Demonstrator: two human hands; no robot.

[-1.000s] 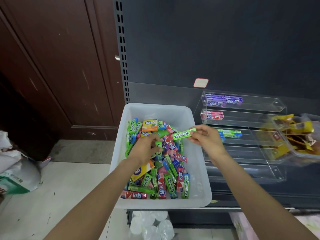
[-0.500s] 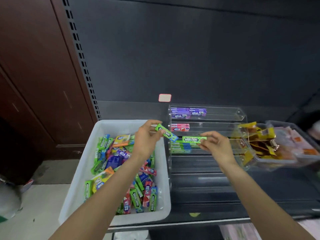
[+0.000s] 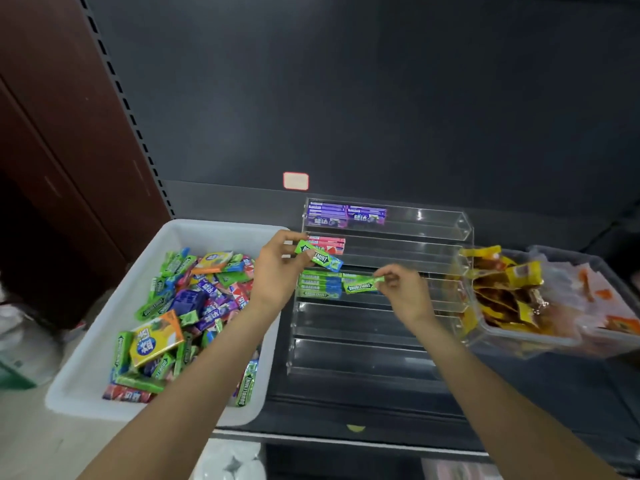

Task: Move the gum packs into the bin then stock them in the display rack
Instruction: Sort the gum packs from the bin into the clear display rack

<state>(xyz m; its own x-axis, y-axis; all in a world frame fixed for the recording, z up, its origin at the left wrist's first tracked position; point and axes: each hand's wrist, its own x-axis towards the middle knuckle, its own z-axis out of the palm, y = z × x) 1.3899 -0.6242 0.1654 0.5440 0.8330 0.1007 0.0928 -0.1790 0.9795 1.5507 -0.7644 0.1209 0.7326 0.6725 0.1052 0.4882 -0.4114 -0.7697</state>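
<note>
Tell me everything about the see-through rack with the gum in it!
The rack looks like clear plastic, with stepped rows rising toward the dark back wall. Purple packs fill the top row's left end, pink packs the second, green packs the third; the lower rows look bare. The right hand pinches a green pack at the third row. The white bin stands to its left.
</note>
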